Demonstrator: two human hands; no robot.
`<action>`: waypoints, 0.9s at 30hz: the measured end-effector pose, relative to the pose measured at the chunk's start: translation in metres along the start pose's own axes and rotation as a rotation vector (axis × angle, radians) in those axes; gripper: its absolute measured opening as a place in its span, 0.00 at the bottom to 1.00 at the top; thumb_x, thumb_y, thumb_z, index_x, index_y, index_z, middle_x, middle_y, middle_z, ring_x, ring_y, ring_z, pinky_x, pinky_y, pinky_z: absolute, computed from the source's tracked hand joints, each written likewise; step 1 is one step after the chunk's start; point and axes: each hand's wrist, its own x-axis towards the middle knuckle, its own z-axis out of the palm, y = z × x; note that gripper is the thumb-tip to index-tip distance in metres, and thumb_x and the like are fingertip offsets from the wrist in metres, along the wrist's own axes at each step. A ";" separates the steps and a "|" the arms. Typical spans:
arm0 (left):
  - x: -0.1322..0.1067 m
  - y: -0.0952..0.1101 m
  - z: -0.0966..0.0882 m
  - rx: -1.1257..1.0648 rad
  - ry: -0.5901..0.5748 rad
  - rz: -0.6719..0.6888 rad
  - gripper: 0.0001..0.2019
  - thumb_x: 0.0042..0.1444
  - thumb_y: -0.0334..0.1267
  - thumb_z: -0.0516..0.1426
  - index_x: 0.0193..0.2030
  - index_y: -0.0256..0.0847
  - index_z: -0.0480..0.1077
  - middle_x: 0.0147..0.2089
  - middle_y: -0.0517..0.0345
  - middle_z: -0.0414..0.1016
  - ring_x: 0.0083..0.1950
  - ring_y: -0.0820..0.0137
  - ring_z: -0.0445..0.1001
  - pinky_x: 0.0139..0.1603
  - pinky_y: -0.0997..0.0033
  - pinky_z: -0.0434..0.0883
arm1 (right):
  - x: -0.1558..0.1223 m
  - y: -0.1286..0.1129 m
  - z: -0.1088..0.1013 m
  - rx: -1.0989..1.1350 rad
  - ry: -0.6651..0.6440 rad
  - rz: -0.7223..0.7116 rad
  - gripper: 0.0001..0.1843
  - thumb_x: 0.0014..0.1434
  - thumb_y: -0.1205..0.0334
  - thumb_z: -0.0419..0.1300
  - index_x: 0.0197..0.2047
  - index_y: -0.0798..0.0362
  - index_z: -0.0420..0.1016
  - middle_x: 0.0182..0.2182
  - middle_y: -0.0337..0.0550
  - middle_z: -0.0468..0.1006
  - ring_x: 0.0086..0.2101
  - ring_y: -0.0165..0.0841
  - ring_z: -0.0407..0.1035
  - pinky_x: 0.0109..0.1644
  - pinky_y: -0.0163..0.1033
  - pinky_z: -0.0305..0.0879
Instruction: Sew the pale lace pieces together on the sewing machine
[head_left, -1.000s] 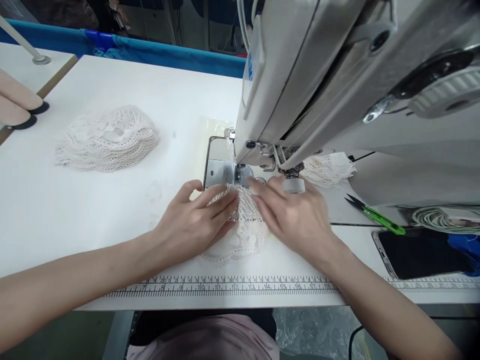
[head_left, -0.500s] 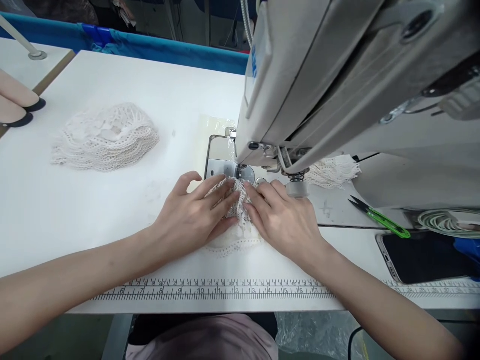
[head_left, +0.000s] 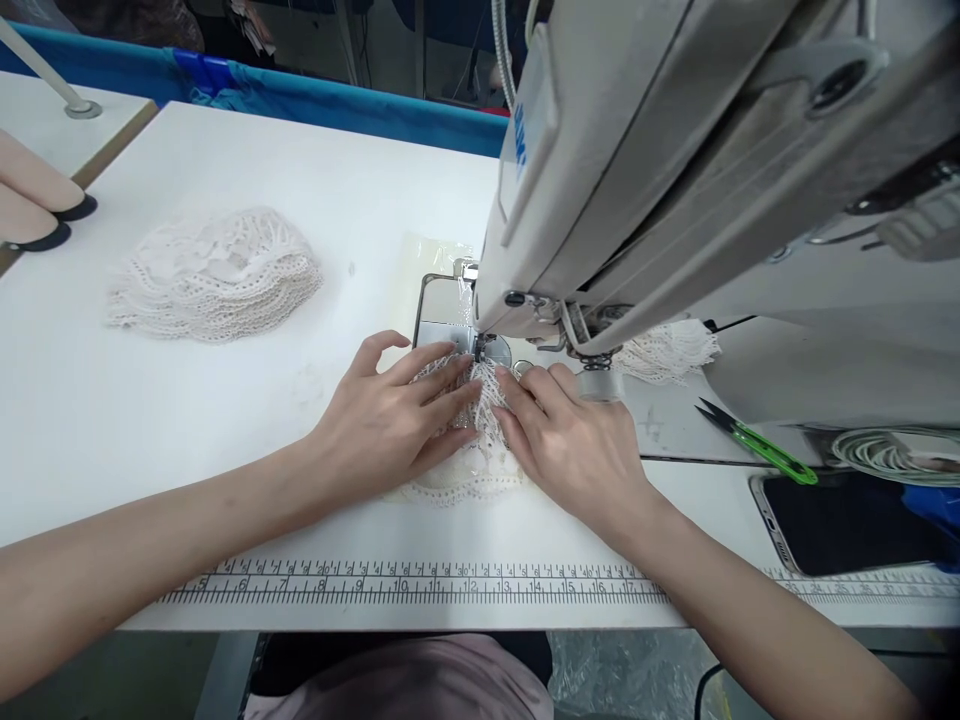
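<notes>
A piece of white lace lies under the presser foot of a sewing machine, its scalloped edge toward me. My left hand rests on the lace's left side, fingers spread and fingertips close to the foot. On the other side my right hand has its thumb and forefinger at the lace, with the other fingers bent. Between the hands the lace is gathered into folds. What lies beneath my fingers is hidden.
A stack of white lace pieces lies at left. More lace sits behind the machine head. Green thread snips, a phone and a coiled tape lie at right. A printed ruler runs along the front edge.
The view has shifted slightly. Both hands stay on the lace by the presser foot, and the lace's near edge sits a little closer to the foot.
</notes>
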 end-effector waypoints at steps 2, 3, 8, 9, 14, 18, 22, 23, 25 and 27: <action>0.000 0.000 0.000 0.003 -0.003 0.002 0.16 0.69 0.44 0.50 0.54 0.40 0.73 0.58 0.53 0.76 0.62 0.59 0.71 0.59 0.50 0.59 | 0.000 0.000 0.000 -0.008 0.015 -0.003 0.19 0.69 0.60 0.50 0.54 0.62 0.76 0.32 0.47 0.82 0.39 0.38 0.72 0.42 0.44 0.59; 0.001 0.000 0.000 0.004 -0.002 0.001 0.16 0.69 0.44 0.50 0.54 0.40 0.73 0.58 0.53 0.76 0.61 0.59 0.71 0.58 0.50 0.59 | 0.000 0.000 0.000 -0.013 0.021 -0.005 0.19 0.69 0.60 0.50 0.53 0.62 0.77 0.32 0.47 0.82 0.39 0.38 0.72 0.42 0.44 0.59; 0.000 0.000 -0.001 0.004 0.001 -0.005 0.15 0.69 0.44 0.50 0.54 0.41 0.73 0.58 0.54 0.76 0.61 0.59 0.72 0.58 0.51 0.59 | -0.001 0.001 0.001 -0.018 0.033 -0.005 0.19 0.69 0.60 0.51 0.52 0.62 0.77 0.32 0.47 0.81 0.40 0.38 0.71 0.41 0.43 0.58; 0.000 0.000 0.000 0.004 0.004 -0.005 0.15 0.68 0.44 0.51 0.54 0.41 0.73 0.58 0.54 0.76 0.61 0.59 0.72 0.58 0.51 0.59 | -0.001 0.001 0.002 -0.016 0.033 -0.004 0.19 0.69 0.60 0.50 0.52 0.62 0.77 0.31 0.47 0.81 0.40 0.38 0.71 0.41 0.43 0.58; 0.000 0.000 0.000 -0.002 0.021 -0.001 0.15 0.68 0.44 0.51 0.53 0.42 0.73 0.57 0.54 0.76 0.60 0.59 0.72 0.59 0.52 0.59 | -0.001 0.001 0.001 -0.008 0.023 0.000 0.19 0.70 0.61 0.49 0.52 0.61 0.77 0.31 0.47 0.81 0.40 0.37 0.70 0.39 0.42 0.56; 0.001 0.001 0.000 0.012 0.022 -0.005 0.15 0.68 0.44 0.51 0.54 0.42 0.73 0.57 0.55 0.77 0.60 0.60 0.73 0.58 0.51 0.59 | 0.000 0.001 0.001 -0.010 0.037 -0.002 0.19 0.70 0.61 0.49 0.52 0.61 0.77 0.32 0.47 0.80 0.40 0.37 0.70 0.38 0.42 0.55; 0.001 0.001 0.000 0.013 0.018 -0.009 0.15 0.68 0.44 0.51 0.54 0.42 0.73 0.56 0.55 0.77 0.59 0.60 0.73 0.57 0.51 0.59 | 0.000 0.001 0.001 -0.029 0.059 -0.012 0.18 0.69 0.62 0.50 0.49 0.60 0.78 0.32 0.46 0.80 0.39 0.36 0.70 0.38 0.43 0.53; 0.001 0.002 0.000 0.012 0.015 -0.011 0.15 0.68 0.44 0.51 0.54 0.42 0.73 0.56 0.55 0.77 0.59 0.60 0.73 0.57 0.51 0.59 | 0.000 0.001 0.001 -0.035 0.063 -0.014 0.17 0.69 0.62 0.50 0.49 0.60 0.78 0.33 0.46 0.80 0.39 0.36 0.70 0.38 0.43 0.53; 0.001 0.002 0.000 0.014 0.012 -0.017 0.16 0.68 0.45 0.51 0.53 0.42 0.74 0.56 0.55 0.77 0.59 0.60 0.73 0.58 0.51 0.59 | 0.000 0.001 0.001 -0.051 0.068 -0.022 0.17 0.69 0.62 0.50 0.49 0.59 0.79 0.34 0.47 0.81 0.39 0.36 0.70 0.38 0.43 0.52; 0.001 0.002 0.000 0.016 0.010 -0.024 0.16 0.68 0.45 0.50 0.54 0.42 0.74 0.57 0.55 0.77 0.59 0.60 0.73 0.58 0.51 0.59 | 0.000 0.001 0.001 -0.068 0.074 -0.027 0.18 0.70 0.62 0.50 0.49 0.59 0.79 0.36 0.48 0.81 0.39 0.36 0.70 0.37 0.43 0.51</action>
